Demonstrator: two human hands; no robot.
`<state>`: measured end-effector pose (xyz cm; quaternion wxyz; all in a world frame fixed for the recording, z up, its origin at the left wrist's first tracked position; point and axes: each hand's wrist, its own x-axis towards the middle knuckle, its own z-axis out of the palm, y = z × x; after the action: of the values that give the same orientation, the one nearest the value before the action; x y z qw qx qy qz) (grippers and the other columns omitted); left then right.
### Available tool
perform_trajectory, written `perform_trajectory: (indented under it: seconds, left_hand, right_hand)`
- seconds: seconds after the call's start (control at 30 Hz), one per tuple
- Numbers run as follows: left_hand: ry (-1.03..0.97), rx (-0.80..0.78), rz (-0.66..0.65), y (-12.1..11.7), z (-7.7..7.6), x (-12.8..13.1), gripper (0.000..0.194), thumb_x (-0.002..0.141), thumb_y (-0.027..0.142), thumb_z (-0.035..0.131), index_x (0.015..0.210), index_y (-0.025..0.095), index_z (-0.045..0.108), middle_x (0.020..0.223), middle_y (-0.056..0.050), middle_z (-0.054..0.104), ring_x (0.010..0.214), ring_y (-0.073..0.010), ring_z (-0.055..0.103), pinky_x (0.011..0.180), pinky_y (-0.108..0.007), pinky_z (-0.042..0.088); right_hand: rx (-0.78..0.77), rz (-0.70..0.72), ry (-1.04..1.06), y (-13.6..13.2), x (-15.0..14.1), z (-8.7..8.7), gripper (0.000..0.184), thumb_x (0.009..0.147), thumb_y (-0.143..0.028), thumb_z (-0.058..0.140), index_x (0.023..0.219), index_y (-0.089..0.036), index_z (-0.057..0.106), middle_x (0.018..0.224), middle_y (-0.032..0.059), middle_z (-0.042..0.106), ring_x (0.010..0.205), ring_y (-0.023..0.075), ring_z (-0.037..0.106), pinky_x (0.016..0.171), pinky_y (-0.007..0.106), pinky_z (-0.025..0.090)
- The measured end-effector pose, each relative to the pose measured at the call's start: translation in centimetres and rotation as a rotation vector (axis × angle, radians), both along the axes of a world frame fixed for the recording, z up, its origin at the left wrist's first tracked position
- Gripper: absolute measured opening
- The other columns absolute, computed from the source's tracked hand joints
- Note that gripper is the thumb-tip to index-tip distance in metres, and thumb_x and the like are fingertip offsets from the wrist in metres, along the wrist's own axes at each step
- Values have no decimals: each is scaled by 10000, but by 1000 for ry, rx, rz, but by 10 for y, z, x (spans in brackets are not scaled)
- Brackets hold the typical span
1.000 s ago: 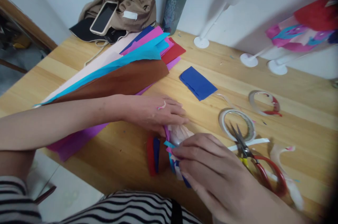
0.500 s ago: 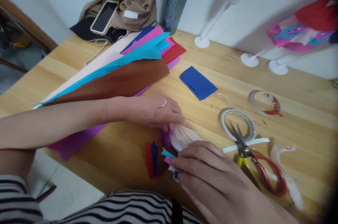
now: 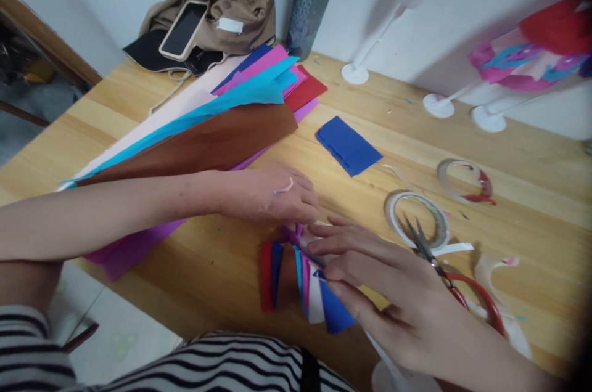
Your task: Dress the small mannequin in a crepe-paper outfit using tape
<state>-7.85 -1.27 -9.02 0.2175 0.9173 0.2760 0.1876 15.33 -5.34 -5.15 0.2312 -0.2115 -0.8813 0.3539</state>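
Note:
A fan of short coloured paper strips (image 3: 300, 284), red, blue, brown, cyan, pink and white, lies near the wooden table's front edge (image 3: 213, 281). My left hand (image 3: 271, 195) rests curled at the top of the fan, its fingertips pressed down on the gathered purple end. A small scrap sticks to the back of that hand. My right hand (image 3: 393, 299) reaches in from the lower right with fingers stretched over the strips, touching the white and blue ones.
Long sheets of coloured crepe paper (image 3: 208, 127) lie at the left. A folded blue piece (image 3: 348, 145), two tape rolls (image 3: 416, 216) and red-handled scissors (image 3: 453, 287) sit to the right. A bag with a phone (image 3: 182, 28) and white stands (image 3: 355, 74) line the back wall.
The pale paper bunched under my hands is gone from sight and the strips now lie spread flat in a fan. My right hand has opened and slid over them.

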Motion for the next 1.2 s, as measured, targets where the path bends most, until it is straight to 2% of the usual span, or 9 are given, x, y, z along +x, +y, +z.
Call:
perform_trajectory:
  seconds: [0.13, 0.27, 0.33, 0.53, 0.7, 0.87, 1.07, 1.2]
  left_hand:
    - [-13, -16, -42, 2, 3, 1, 125, 934, 193, 575, 843, 223, 655, 817, -64, 710, 849, -206, 663, 797, -326, 529]
    - [102, -14, -285, 11, 12, -2, 219, 941, 82, 506, 845, 209, 656, 873, -64, 741, 946, -208, 681, 852, -334, 522]
    - [165, -16, -356, 15, 16, -3, 223, 956, 76, 490, 867, 195, 656, 907, -69, 750, 983, -216, 680, 872, -345, 511]
    - [209, -48, -341, 14, 24, -2, 196, 997, 111, 484, 918, 152, 659, 926, -75, 746, 965, -197, 649, 880, -323, 471]
    - [223, -51, -327, 13, 24, -3, 226, 1025, 151, 439, 937, 145, 647, 907, -67, 725, 910, -178, 623, 854, -309, 453]
    - [151, -58, -313, 14, 17, -3, 185, 1004, 161, 437, 919, 174, 601, 890, -47, 705, 857, -173, 611, 791, -308, 451]
    - [168, -103, -294, 16, 14, -2, 114, 943, 153, 510, 853, 218, 537, 813, -18, 670, 803, -184, 625, 758, -306, 461]
    - [175, -81, -311, 16, 18, -1, 127, 969, 143, 486, 886, 176, 576, 841, -58, 696, 814, -196, 632, 761, -322, 467]
  right_hand:
    - [-70, 78, 2, 4, -4, -9, 203, 901, -4, 530, 929, -187, 611, 990, 56, 708, 992, 155, 669, 862, 275, 580]
    - [-108, 140, -2, 8, -4, -12, 191, 926, -18, 519, 930, -184, 612, 994, 80, 692, 959, 174, 661, 818, 304, 584]
    - [-112, 156, 3, 11, -3, -12, 183, 936, -31, 515, 938, -185, 614, 995, 80, 690, 961, 171, 667, 813, 296, 589]
    - [75, 187, -22, 13, -3, -12, 158, 914, -43, 541, 941, -157, 648, 1122, 122, 730, 1087, 207, 690, 935, 339, 601]
    - [195, 189, -60, 13, -5, -16, 214, 942, -53, 484, 945, -128, 684, 1034, 140, 753, 1046, 235, 714, 910, 374, 630]
    - [249, 178, -20, 12, -6, -15, 220, 914, -36, 513, 949, -125, 711, 1077, 141, 774, 1097, 247, 698, 923, 379, 637]
    - [270, 219, -35, 12, -5, -13, 269, 947, -81, 497, 848, -177, 729, 1162, 84, 780, 1180, 254, 661, 973, 408, 627]
    - [305, 233, -66, 12, -5, -17, 258, 949, -65, 476, 903, -134, 721, 1138, 129, 771, 1163, 251, 668, 966, 420, 622]
